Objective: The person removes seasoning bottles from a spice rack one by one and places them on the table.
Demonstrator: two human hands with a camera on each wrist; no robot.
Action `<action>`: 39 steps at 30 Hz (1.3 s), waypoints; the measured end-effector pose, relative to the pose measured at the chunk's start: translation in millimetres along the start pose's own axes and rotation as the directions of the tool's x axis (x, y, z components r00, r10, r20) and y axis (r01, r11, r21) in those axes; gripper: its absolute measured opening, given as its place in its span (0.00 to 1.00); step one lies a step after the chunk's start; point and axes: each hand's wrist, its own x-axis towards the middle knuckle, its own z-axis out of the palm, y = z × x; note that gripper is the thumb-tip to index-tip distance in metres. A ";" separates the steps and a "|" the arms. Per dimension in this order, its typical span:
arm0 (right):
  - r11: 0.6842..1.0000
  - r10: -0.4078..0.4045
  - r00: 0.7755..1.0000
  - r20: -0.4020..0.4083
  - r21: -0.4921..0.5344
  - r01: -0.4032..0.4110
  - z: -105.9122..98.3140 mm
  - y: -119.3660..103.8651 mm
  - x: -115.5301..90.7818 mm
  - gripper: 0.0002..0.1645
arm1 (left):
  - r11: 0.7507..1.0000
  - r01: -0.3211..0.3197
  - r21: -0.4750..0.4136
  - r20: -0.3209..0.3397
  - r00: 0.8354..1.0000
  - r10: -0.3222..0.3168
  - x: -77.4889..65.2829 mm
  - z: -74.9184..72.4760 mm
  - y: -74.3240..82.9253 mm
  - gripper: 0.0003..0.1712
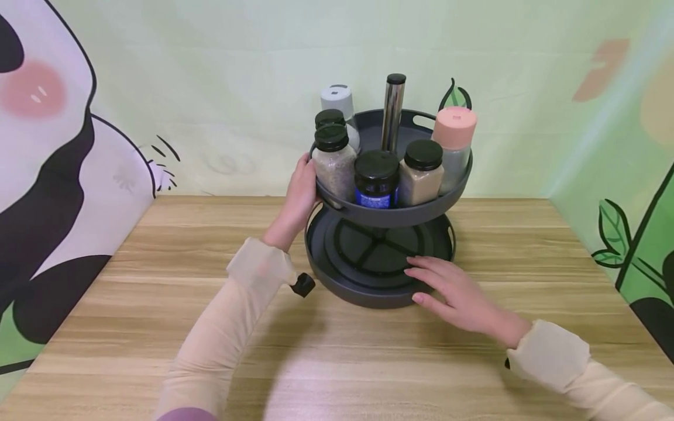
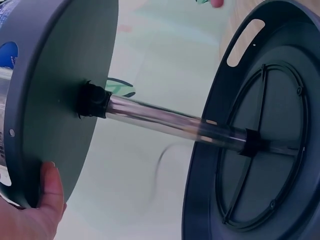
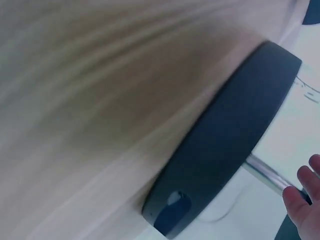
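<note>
A dark grey two-tier round rack stands on the table. My left hand (image 1: 301,190) grips the left rim of its upper tray (image 1: 368,217); in the left wrist view the thumb (image 2: 51,187) lies against the tray's underside. My right hand (image 1: 455,295) holds nothing, its fingers spread and extended at the front right of the lower tray (image 1: 379,299). Along the upper tray stand a jar of pale grains (image 1: 337,169), a blue-labelled jar (image 1: 375,181), a square jar of beige powder (image 1: 421,172) and a pink-capped bottle (image 1: 455,131). Nothing lies in the lower tray.
A white-capped bottle (image 1: 337,99) and another black-lidded jar (image 1: 330,118) stand at the upper tray's back left. A metal post (image 1: 393,114) rises through its middle. Behind the wooden table (image 1: 400,362) hangs a printed green backdrop (image 1: 237,88).
</note>
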 end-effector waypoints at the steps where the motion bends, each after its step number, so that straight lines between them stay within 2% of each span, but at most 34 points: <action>1: 1.000 -0.001 1.000 -0.020 -0.003 0.001 -2.2 0.8 1.0 0.23 | 1.000 -0.004 0.005 -0.003 1.000 0.004 0.8 -0.3 -0.5 0.25; 5: 1.000 0.005 0.996 -0.090 -0.001 -0.005 -11.0 4.5 4.3 0.21 | 1.000 -0.012 0.012 -0.012 1.000 0.012 1.2 -0.9 0.9 0.25; 9: 0.999 0.021 0.983 -0.183 0.040 -0.014 -20.2 9.4 7.4 0.20 | 1.000 -0.018 0.013 -0.021 1.000 0.018 3.5 -1.1 -0.3 0.25; 15: 0.996 0.039 0.944 -0.327 0.094 -0.008 -37.4 15.8 14.5 0.22 | 0.998 -0.030 0.046 -0.029 0.999 0.031 8.1 -2.7 -3.7 0.25; 19: 0.995 0.063 0.920 -0.387 0.096 -0.028 -50.9 20.3 20.2 0.23 | 0.998 -0.039 0.056 -0.035 0.999 0.041 9.2 -3.6 -3.8 0.25; 24: 0.987 0.133 0.884 -0.449 0.137 -0.079 -68.0 25.1 25.2 0.20 | 0.999 -0.046 0.029 -0.028 0.999 0.046 10.3 -3.2 -4.9 0.24; 26: 0.984 0.160 0.862 -0.482 0.147 -0.101 -73.9 26.8 28.2 0.19 | 0.999 -0.050 0.021 -0.029 0.998 0.050 10.5 -3.0 -5.3 0.24; 31: 0.972 0.229 0.828 -0.513 0.163 -0.168 -85.6 28.8 34.9 0.20 | 0.998 -0.061 0.011 -0.040 0.997 0.061 11.4 -2.9 -6.8 0.24; 39: 0.947 0.320 0.828 -0.461 0.187 -0.261 -100.1 24.6 45.6 0.26 | 0.998 -0.061 0.005 -0.050 0.997 0.061 11.5 -1.5 -7.5 0.23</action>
